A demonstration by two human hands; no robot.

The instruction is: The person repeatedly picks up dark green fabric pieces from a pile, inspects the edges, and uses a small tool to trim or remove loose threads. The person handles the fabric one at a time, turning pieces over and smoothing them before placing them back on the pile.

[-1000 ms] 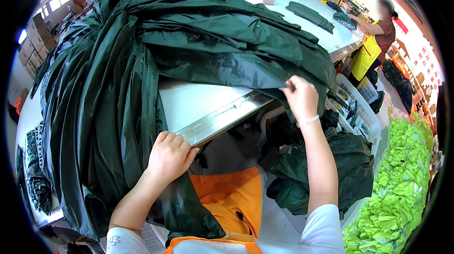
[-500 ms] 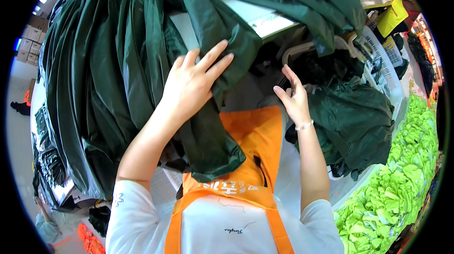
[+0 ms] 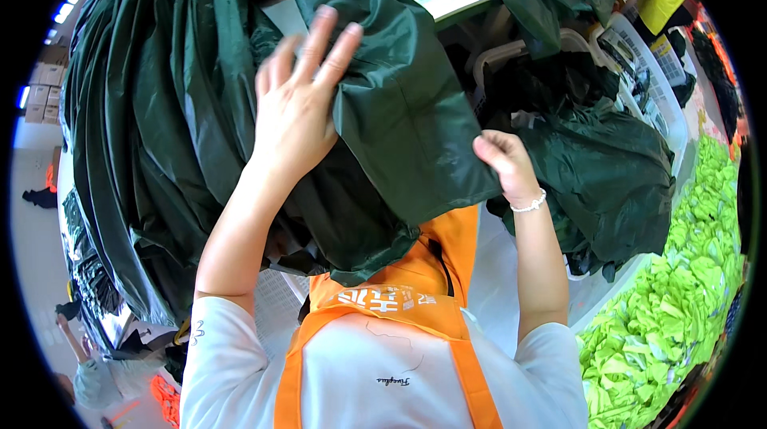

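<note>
brown cardboard boxes (image 3: 44,85) stacked at 9 o'clock (far left edge); yellow tag (image 3: 659,5) with red string, 1 o'clock.

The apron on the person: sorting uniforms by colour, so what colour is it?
Orange apron, worn over a white shirt; head view.

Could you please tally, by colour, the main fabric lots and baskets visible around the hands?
Dark green fabric: 2 lots, the big pile under the left hand, and the heap in the basket beside the right hand.
Lime green fabric: 1 heap.
White baskets: 2, and.
Orange apron: 1.
Total: 6
</note>
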